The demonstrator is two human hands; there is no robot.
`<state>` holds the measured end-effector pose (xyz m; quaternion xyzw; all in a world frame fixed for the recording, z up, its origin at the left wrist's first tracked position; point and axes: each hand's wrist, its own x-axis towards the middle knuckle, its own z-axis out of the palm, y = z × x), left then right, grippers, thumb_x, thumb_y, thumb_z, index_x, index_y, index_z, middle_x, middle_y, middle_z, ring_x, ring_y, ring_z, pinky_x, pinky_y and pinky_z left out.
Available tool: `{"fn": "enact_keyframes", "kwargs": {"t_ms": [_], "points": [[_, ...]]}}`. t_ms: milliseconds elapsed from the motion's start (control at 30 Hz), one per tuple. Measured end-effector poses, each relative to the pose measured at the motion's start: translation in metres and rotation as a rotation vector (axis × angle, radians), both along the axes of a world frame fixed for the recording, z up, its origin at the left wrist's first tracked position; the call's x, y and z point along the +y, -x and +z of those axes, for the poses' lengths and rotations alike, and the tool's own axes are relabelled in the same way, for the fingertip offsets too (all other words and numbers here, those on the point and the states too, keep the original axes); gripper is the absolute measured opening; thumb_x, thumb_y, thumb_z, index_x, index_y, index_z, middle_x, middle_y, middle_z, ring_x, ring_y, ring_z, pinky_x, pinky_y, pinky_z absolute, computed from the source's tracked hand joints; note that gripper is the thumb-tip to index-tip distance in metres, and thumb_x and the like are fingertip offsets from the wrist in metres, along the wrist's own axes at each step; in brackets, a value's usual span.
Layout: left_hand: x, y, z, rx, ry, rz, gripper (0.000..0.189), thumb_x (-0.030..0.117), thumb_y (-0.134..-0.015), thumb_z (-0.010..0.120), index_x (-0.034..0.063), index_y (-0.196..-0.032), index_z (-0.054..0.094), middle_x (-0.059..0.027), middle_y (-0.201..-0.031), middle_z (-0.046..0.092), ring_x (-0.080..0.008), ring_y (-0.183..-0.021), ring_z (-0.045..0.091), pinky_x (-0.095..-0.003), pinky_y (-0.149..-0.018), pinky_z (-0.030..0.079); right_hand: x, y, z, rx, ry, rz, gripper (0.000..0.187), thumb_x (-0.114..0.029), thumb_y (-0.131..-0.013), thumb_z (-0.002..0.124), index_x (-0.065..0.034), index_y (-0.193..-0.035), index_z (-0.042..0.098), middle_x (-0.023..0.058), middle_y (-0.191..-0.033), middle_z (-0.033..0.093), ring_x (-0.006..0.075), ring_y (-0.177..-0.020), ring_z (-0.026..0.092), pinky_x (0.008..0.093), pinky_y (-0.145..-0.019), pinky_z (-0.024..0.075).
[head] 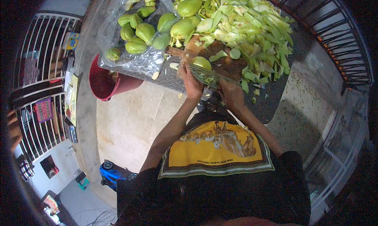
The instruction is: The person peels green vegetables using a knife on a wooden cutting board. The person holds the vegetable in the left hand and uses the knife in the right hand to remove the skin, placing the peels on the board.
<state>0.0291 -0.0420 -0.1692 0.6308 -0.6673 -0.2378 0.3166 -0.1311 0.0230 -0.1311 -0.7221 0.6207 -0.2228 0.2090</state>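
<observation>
A peeled, pale green chayote piece [201,62] lies on the brown wooden cutting board [217,67]. Beside its near side is a wide blade of what looks like a large knife [205,76], slanting between my hands. My right hand [231,91] is closed around its handle end, with the handle mostly hidden. My left hand [193,83] has its fingertips at the far end of the blade, by the chayote piece; whether it grips either is unclear. A round slice [235,53] and a longer slice [218,55] lie on the board. Whole chayotes [185,27] rest beyond it.
Cut chayote pieces [251,28] are heaped at the table's far right. Several whole chayotes [145,33] lie on a clear plastic bag [147,59] at left. Below the table's left edge is a red bucket [103,84]. A blue toy car [111,174] stands on the floor.
</observation>
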Motion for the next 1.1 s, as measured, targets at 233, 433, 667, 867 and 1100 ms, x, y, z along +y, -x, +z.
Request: {"fn": "enact_keyframes", "kwargs": {"t_ms": [233, 433, 667, 867, 1100], "points": [[0.004, -0.004, 0.001, 0.117, 0.026, -0.003, 0.086, 0.003, -0.058, 0.078, -0.0088, -0.130, 0.032, -0.0252, -0.126, 0.034, -0.0429, -0.117, 0.039, -0.0414, -0.100, 0.036, -0.025, -0.013, 0.002, 0.065, -0.133, -0.049, 0.019, -0.015, -0.081, 0.061, -0.0053, -0.095, 0.053, 0.0186, -0.076, 0.062, 0.0378, -0.074, 0.062, 0.0485, -0.060, 0.0473], [0.009, -0.002, 0.000, 0.160, 0.034, 0.033, 0.082, 0.006, -0.062, 0.078, -0.0061, -0.130, 0.034, -0.0241, -0.125, 0.036, -0.0416, -0.117, 0.039, -0.0417, -0.100, 0.036, -0.044, -0.016, 0.013, 0.055, -0.174, -0.013, 0.017, -0.012, -0.083, 0.053, -0.0047, -0.098, 0.057, 0.0208, -0.076, 0.064, 0.0397, -0.076, 0.064, 0.0502, -0.067, 0.0494], [0.010, 0.002, 0.005, 0.124, 0.024, 0.014, 0.087, 0.016, -0.065, 0.081, -0.0017, -0.135, 0.031, -0.0232, -0.122, 0.039, -0.0412, -0.118, 0.039, -0.0448, -0.101, 0.034, -0.069, -0.011, -0.019, 0.060, -0.147, 0.002, 0.019, -0.017, -0.081, 0.059, -0.0031, -0.094, 0.057, 0.0199, -0.080, 0.064, 0.0381, -0.079, 0.063, 0.0496, -0.069, 0.0490], [0.016, -0.001, 0.012, 0.168, 0.070, -0.003, 0.076, 0.015, -0.066, 0.081, -0.0059, -0.126, 0.038, -0.0234, -0.120, 0.039, -0.0415, -0.113, 0.041, -0.0448, -0.098, 0.036, -0.095, 0.000, -0.076, 0.034, -0.057, 0.021, 0.020, -0.022, -0.084, 0.059, -0.0019, -0.086, 0.056, 0.0195, -0.079, 0.063, 0.0396, -0.079, 0.061, 0.0503, -0.068, 0.0473], [0.010, -0.002, 0.003, 0.107, -0.012, 0.037, 0.085, 0.012, -0.063, 0.081, -0.0006, -0.131, 0.034, -0.0227, -0.126, 0.035, -0.0393, -0.115, 0.044, -0.0422, -0.099, 0.039, -0.052, -0.010, -0.001, 0.024, -0.192, -0.024, 0.019, -0.016, -0.081, 0.061, -0.0037, -0.093, 0.053, 0.0195, -0.078, 0.061, 0.0395, -0.078, 0.061, 0.0501, -0.066, 0.0465]]}}
